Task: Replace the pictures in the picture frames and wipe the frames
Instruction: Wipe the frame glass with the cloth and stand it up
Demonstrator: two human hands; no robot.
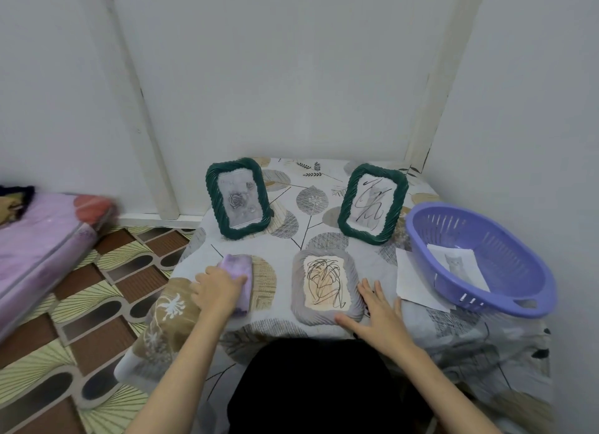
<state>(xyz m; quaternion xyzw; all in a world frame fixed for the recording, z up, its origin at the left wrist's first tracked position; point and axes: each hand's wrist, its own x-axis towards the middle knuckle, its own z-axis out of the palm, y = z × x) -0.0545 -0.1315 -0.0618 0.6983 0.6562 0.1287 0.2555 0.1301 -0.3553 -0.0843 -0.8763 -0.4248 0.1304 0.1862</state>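
A: While the left hand [217, 289] curls over the purple cloth [238, 279] at the table's [405, 323] near left, fingers wrapped on it, right hand [377, 313] lies flat, fingers straight and spread, thumb touching the grey frame's [325, 288] near right corner

B: Grey frame orientation?

A: Flat on the tablecloth, face up, long axis running away from the person, scribble picture [325, 283] in it. Between both hands

B: Others?

A: Two green frames standing upright at the back, portrait, faces toward the camera: left green frame [239, 197] with a rose picture, right green frame [372, 203] with a line drawing. Purple basket [479, 258] at right holds a cat picture [458, 266]; white sheet [413, 281] partly under it
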